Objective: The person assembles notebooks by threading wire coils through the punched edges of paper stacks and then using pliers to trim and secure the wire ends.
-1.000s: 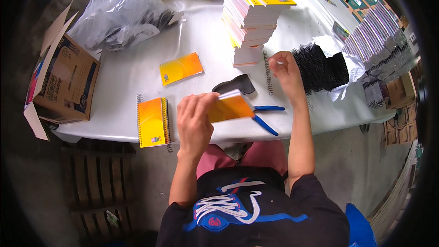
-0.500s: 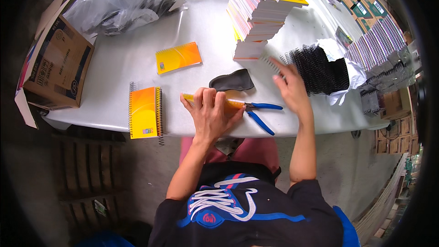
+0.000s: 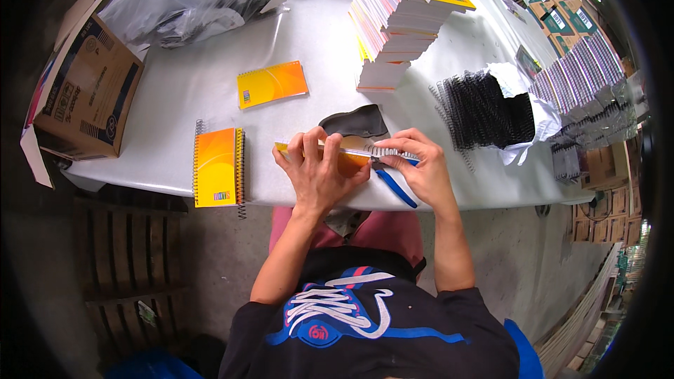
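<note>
My left hand grips a yellow-orange notebook on its edge near the front of the table; the fingers cover much of it. Pinched in my right hand is a spiral binding coil, its end at the notebook's right end. Whether the coil has entered the holes I cannot tell. Pliers with blue handles lie under my right hand, partly hidden. Just beyond both hands is a dark grey curved piece. To the left, yellow-orange notebooks with coils sit at the table edge.
Another yellow-orange notebook lies farther back. A tall notebook stack stands behind my hands. Black coils lie on white paper at right, beside more stacked notebooks. At left are an open cardboard box and a clear plastic bag.
My right hand has come from beside the black coil pile to the notebook's right end, bringing a coil. My left hand keeps its grip on the notebook.
</note>
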`<state>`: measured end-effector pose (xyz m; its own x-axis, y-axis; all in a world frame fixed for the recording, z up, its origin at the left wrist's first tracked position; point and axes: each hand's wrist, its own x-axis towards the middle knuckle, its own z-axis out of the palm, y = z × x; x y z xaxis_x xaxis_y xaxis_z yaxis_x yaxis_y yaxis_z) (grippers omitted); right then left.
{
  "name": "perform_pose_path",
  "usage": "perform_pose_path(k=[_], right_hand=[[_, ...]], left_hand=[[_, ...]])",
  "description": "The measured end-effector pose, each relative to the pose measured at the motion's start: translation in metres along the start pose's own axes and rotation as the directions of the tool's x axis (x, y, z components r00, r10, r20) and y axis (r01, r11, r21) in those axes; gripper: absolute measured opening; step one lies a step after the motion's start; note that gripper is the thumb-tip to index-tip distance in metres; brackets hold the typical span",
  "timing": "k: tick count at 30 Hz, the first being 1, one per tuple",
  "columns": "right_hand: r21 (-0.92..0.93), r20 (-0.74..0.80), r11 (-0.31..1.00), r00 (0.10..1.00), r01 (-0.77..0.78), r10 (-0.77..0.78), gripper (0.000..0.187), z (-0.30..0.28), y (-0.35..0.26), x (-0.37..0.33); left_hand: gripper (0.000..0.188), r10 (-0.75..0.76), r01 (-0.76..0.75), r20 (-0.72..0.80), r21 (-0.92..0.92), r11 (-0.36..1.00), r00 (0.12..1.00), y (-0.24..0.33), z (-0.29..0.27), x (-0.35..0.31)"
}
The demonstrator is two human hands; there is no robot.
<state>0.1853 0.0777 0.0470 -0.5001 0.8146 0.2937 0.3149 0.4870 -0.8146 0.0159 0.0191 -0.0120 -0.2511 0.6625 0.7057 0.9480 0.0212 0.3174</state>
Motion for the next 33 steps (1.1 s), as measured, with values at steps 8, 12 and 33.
perform_pose_path(k=[8, 12, 33], right_hand=[[0.225, 0.159, 0.965, 0.982, -0.138, 0.103, 0.022, -0.007, 0.020, 0.008], [0.262, 0.169, 0.956, 0.982, -0.129, 0.086, 0.023, -0.007, 0.028, 0.009], [0.240, 0.474, 0.951, 0.878, -0.193, 0.059, 0.021, -0.017, 0.001, 0.018]], left_hand=[[0.047, 0.025, -0.025, 0.010, 0.004, 1.000, 1.000, 0.006, -0.005, 0.006], [0.041, 0.045, -0.047, -0.023, -0.074, 0.996, 0.999, 0.002, -0.001, 0.003], [0.053, 0.040, -0.019, 0.154, -0.135, 0.991, 0.987, -0.013, -0.023, 0.011]])
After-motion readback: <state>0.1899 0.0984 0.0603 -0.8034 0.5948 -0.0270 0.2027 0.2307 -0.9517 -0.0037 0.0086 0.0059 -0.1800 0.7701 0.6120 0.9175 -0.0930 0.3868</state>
